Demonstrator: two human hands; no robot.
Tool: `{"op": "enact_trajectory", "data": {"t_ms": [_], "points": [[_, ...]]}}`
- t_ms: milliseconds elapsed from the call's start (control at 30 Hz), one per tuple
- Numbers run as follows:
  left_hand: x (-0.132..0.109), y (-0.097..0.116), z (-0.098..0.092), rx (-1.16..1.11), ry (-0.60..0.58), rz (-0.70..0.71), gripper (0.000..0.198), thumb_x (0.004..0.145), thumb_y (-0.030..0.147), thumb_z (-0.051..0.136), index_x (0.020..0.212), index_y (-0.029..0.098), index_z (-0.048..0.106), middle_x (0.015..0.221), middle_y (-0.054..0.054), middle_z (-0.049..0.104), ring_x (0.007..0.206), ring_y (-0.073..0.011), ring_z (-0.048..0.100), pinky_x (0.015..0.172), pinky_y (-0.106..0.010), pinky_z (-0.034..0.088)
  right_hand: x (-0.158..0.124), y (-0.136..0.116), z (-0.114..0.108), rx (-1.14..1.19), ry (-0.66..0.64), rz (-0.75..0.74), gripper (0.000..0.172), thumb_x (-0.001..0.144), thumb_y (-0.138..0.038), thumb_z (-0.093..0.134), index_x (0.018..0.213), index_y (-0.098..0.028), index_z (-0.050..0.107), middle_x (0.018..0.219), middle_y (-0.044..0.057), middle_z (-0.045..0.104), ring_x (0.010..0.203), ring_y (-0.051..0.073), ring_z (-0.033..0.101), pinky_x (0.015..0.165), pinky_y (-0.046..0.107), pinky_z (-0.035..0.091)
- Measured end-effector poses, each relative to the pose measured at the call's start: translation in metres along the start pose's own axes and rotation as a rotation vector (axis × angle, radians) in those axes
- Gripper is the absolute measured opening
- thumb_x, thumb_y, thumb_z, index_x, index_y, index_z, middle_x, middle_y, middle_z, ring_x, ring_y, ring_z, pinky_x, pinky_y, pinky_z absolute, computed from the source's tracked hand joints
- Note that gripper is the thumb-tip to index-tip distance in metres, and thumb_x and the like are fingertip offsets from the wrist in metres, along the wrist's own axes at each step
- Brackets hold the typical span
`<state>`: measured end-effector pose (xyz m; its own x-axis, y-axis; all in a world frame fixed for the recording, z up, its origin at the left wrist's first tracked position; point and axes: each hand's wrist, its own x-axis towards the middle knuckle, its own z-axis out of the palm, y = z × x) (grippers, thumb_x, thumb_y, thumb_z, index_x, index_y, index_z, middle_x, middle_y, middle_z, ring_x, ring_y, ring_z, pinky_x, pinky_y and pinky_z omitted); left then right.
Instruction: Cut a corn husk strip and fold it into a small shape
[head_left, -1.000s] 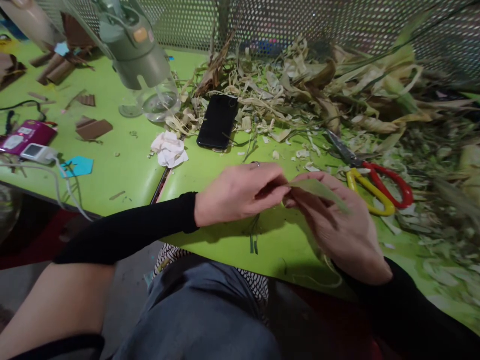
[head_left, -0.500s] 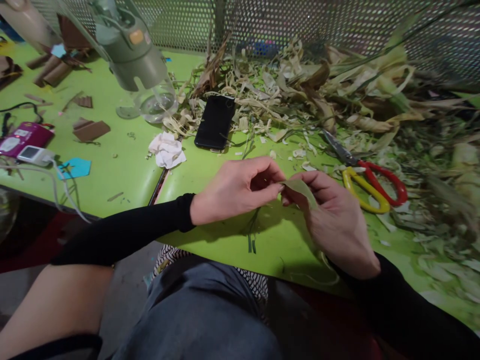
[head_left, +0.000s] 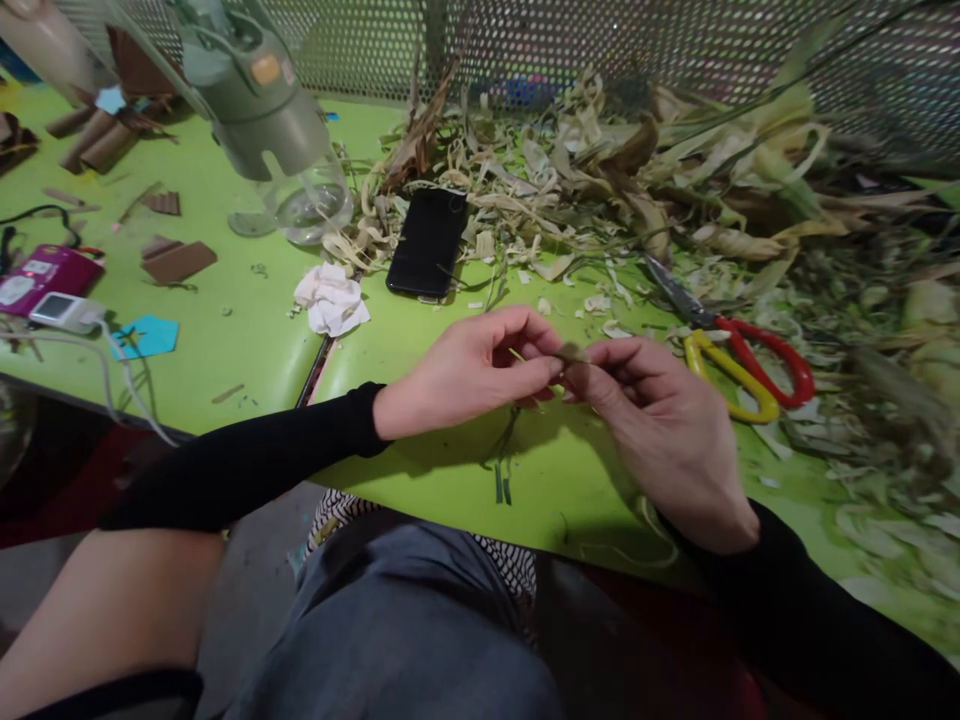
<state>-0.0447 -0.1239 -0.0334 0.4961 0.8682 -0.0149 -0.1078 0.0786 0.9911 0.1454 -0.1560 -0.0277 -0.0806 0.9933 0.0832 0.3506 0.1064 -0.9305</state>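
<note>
My left hand (head_left: 469,370) and my right hand (head_left: 660,430) meet above the near edge of the green table (head_left: 247,340). Both pinch a small piece of green leaf (head_left: 571,353) between thumb and fingertips. Only a short bit of the leaf shows between the two hands. Both arms wear black sleeves. Red and yellow scissors (head_left: 731,350) lie just right of my right hand.
A heap of dry and green leaf scraps (head_left: 637,190) covers the back and right of the table. A black phone (head_left: 429,242), a crumpled white paper (head_left: 330,300) and a clear bottle with a green lid (head_left: 270,130) stand to the left. Perforated metal screen behind.
The long leaf strip that lay over my right hand is no longer spread out; only a small bit shows, and both hands have drawn closer in a pinch.
</note>
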Motion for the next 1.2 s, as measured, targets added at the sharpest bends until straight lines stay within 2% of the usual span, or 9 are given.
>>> {"op": "enact_trajectory", "data": {"t_ms": [133, 300, 367, 500, 700, 767, 967, 1067, 1200], "points": [[-0.0008, 0.001, 0.0018, 0.057, 0.03, 0.057, 0.012, 0.084, 0.014, 0.072, 0.087, 0.015, 0.06, 0.072, 0.002, 0.066, 0.065, -0.0058, 0.062, 0.062, -0.018, 0.05, 0.0017, -0.0016, -0.0006, -0.008, -0.01, 0.019, 0.043, 0.084, -0.067, 0.077, 0.083, -0.026, 0.065, 0.07, -0.001, 0.066, 0.064, 0.015, 0.065, 0.058, 0.028, 0.058], [0.0015, 0.0015, -0.0015, -0.14, -0.026, -0.147, 0.019, 0.089, 0.024, 0.074, 0.086, 0.014, 0.058, 0.071, 0.0, 0.07, 0.064, -0.006, 0.066, 0.066, -0.02, 0.056, 0.003, -0.0001, 0.0019, 0.009, 0.017, -0.003, 0.039, 0.08, -0.058, 0.083, 0.088, -0.025, 0.065, 0.08, 0.0, 0.071, 0.07, 0.016, 0.068, 0.063, 0.029, 0.06], [0.0026, 0.0007, -0.0025, -0.169, -0.033, -0.169, 0.022, 0.089, 0.026, 0.076, 0.086, 0.013, 0.058, 0.074, -0.001, 0.071, 0.067, -0.0068, 0.068, 0.068, -0.021, 0.057, 0.0032, 0.001, 0.0024, -0.005, 0.003, -0.01, 0.033, 0.083, -0.053, 0.082, 0.089, -0.024, 0.066, 0.081, 0.0, 0.071, 0.072, 0.016, 0.069, 0.064, 0.03, 0.06], [0.0041, -0.0026, -0.002, -0.098, -0.033, -0.084, 0.025, 0.085, 0.028, 0.08, 0.089, 0.014, 0.06, 0.075, -0.001, 0.071, 0.068, -0.0075, 0.067, 0.068, -0.021, 0.056, 0.003, 0.0021, 0.0018, -0.003, -0.012, -0.001, 0.032, 0.084, -0.052, 0.081, 0.087, -0.025, 0.065, 0.079, 0.0, 0.07, 0.07, 0.016, 0.068, 0.062, 0.029, 0.059], [0.0043, -0.0056, 0.0005, 0.092, 0.039, 0.093, 0.009, 0.084, 0.015, 0.071, 0.089, 0.014, 0.063, 0.075, 0.001, 0.068, 0.068, -0.0061, 0.061, 0.066, -0.019, 0.05, 0.003, 0.0022, 0.0007, 0.071, -0.034, 0.052, 0.036, 0.081, -0.056, 0.083, 0.087, -0.025, 0.066, 0.072, -0.002, 0.066, 0.068, 0.015, 0.066, 0.062, 0.028, 0.058], [0.0039, -0.0047, 0.0009, 0.079, 0.04, 0.077, 0.009, 0.085, 0.015, 0.071, 0.087, 0.015, 0.062, 0.074, 0.001, 0.068, 0.067, -0.0063, 0.061, 0.065, -0.02, 0.05, 0.004, 0.0025, 0.0008, 0.074, -0.041, 0.054, 0.035, 0.083, -0.056, 0.081, 0.086, -0.024, 0.066, 0.071, -0.002, 0.066, 0.067, 0.015, 0.066, 0.061, 0.027, 0.057], [0.0032, -0.0024, -0.0007, -0.169, -0.03, -0.175, 0.011, 0.093, 0.018, 0.067, 0.087, 0.014, 0.058, 0.072, -0.001, 0.072, 0.066, -0.0074, 0.067, 0.068, -0.022, 0.056, 0.0052, 0.0014, 0.0017, 0.024, -0.001, -0.002, 0.029, 0.082, -0.048, 0.083, 0.087, -0.025, 0.066, 0.082, 0.0, 0.071, 0.072, 0.015, 0.069, 0.066, 0.029, 0.062], [0.0029, -0.0043, -0.0012, -0.179, -0.04, -0.147, 0.015, 0.092, 0.021, 0.07, 0.087, 0.014, 0.059, 0.075, -0.002, 0.072, 0.066, -0.0073, 0.067, 0.07, -0.023, 0.056, 0.0036, 0.0015, 0.0016, 0.044, -0.019, -0.01, 0.031, 0.08, -0.049, 0.085, 0.088, -0.025, 0.066, 0.084, 0.0, 0.073, 0.075, 0.016, 0.071, 0.069, 0.03, 0.063], [0.0032, -0.0069, 0.0005, -0.074, -0.016, -0.027, 0.023, 0.087, 0.03, 0.077, 0.09, 0.014, 0.06, 0.076, 0.0, 0.069, 0.069, -0.0078, 0.065, 0.069, -0.022, 0.055, 0.0037, 0.0038, 0.0004, 0.06, -0.016, 0.016, 0.035, 0.081, -0.055, 0.084, 0.088, -0.025, 0.066, 0.08, 0.0, 0.07, 0.072, 0.017, 0.069, 0.067, 0.03, 0.062]]}}
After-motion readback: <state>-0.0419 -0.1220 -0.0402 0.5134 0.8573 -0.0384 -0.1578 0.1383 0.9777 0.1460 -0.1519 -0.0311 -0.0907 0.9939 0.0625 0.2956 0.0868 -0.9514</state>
